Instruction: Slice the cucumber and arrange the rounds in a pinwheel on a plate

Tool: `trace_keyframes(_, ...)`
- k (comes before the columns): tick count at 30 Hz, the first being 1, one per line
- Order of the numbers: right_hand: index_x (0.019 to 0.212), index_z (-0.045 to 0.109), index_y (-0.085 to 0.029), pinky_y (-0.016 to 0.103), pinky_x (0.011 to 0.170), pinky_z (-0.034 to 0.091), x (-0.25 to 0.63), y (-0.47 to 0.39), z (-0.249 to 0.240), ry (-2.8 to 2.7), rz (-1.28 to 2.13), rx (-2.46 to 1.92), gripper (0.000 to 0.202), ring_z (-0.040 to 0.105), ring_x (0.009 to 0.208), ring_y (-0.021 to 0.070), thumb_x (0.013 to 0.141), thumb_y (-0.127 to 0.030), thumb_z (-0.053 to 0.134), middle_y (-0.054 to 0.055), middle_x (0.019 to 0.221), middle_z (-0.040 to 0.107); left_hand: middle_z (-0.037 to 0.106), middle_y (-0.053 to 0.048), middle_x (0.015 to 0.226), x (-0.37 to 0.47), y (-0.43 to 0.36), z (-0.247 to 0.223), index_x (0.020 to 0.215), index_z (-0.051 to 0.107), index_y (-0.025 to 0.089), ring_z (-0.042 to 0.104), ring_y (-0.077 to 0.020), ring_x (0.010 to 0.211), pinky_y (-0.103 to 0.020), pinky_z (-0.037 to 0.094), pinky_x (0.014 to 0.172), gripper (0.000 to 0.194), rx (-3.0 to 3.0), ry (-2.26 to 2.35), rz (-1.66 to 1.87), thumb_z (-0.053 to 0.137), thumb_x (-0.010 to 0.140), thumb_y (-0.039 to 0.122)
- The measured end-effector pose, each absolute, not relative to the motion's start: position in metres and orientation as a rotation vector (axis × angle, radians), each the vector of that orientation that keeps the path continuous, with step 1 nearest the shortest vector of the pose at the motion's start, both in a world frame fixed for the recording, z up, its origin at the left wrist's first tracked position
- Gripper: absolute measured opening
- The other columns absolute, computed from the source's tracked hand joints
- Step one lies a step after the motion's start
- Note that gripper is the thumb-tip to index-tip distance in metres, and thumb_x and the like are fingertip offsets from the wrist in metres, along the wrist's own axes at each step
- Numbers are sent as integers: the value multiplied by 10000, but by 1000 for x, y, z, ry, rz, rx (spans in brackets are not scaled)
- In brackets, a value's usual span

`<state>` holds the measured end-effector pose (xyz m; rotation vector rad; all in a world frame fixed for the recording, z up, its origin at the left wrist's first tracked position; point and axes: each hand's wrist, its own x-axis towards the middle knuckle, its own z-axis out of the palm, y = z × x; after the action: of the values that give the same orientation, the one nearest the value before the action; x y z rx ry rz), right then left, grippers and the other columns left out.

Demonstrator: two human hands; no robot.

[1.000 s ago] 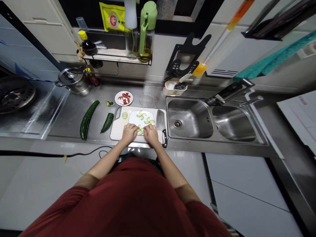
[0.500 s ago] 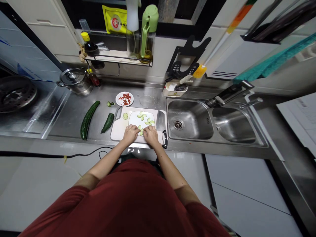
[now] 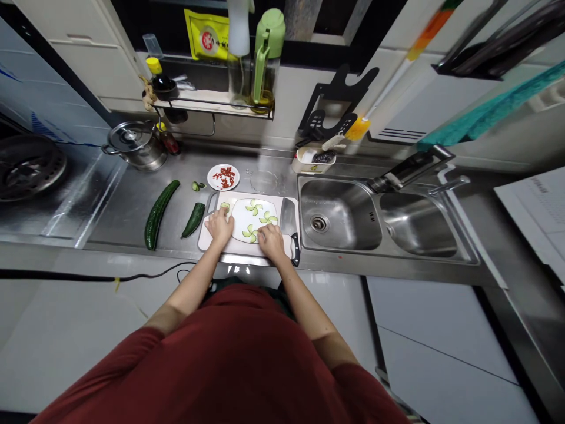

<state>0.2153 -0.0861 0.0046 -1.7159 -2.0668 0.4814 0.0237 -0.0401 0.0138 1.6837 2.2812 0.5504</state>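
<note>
A white square plate (image 3: 241, 215) lies on the cutting board (image 3: 212, 242), with thin green-edged cucumber slices (image 3: 253, 207) set out on it in pinwheel groups. My left hand (image 3: 219, 226) is over the board's left part, thumb apart from the fingers, fingertips close to a small pile of cucumber slices (image 3: 225, 205). Nothing shows in its grasp. At the plate's lower right edge, my right hand (image 3: 271, 241) has its fingers curled together beside the slices; whether a slice is between them is hidden. A knife (image 3: 288, 219) with a black handle lies along the board's right side.
Left of the board lie a whole cucumber (image 3: 161, 215) and a cut cucumber piece (image 3: 193, 220). A small plate of chopped red pieces (image 3: 223, 177) stands behind. The double sink (image 3: 339, 212) is on the right, a lidded pot (image 3: 135, 146) at back left.
My left hand has left the lower pinwheel and moved left to the pile of slices, its fingers opening. My right hand has stayed near the plate's edge. The lower pinwheel is now uncovered.
</note>
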Motion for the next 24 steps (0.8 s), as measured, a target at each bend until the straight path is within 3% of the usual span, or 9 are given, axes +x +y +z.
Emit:
trace_keyframes(12, 1010, 685, -180, 347, 902, 406, 216, -81, 6, -2057, 497, -1654, 230, 463, 998, 251, 919, -233, 480, 94, 1002, 598, 591, -148, 1186, 11, -18, 9, 1142, 619, 220, 478, -321, 1120, -468, 307, 914, 339, 1571, 2480, 403, 506, 857, 365)
trace_keyframes(24, 1034, 682, -180, 362, 907, 404, 214, -74, 10, -2064, 531, -1657, 252, 459, 1010, 254, 932, -247, 462, 99, 1023, 599, 684, -104, 1021, 10, -15, 13, 1124, 636, 249, 514, -305, 1081, -469, 287, 925, 333, 1478, 2286, 686, 515, 814, 270)
